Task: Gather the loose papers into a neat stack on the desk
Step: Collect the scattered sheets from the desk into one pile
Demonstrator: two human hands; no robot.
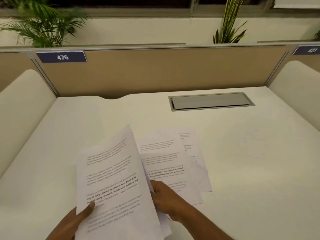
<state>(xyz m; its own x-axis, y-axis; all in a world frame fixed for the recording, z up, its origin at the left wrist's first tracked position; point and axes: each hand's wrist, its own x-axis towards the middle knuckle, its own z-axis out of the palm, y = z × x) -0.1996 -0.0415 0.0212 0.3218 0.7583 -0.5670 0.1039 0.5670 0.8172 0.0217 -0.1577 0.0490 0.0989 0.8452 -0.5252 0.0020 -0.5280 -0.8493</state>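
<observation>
A bundle of printed white sheets (114, 179) is lifted off the white desk (251, 161), tilted to the left. My left hand (81, 217) grips its lower left edge, thumb on the printed face. My right hand (164, 198) holds the bundle's right edge, fingers tucked behind the sheets. To the right, loose printed papers (164, 156) lie flat on the desk, overlapping unevenly, and one more sheet (195, 153) pokes out from under them at the far right.
A grey cable hatch (211, 101) is set into the desk at the back right. A tan partition (155, 71) with a blue "476" label (62, 57) closes off the back. White side dividers stand left and right. Plants rise behind the partition.
</observation>
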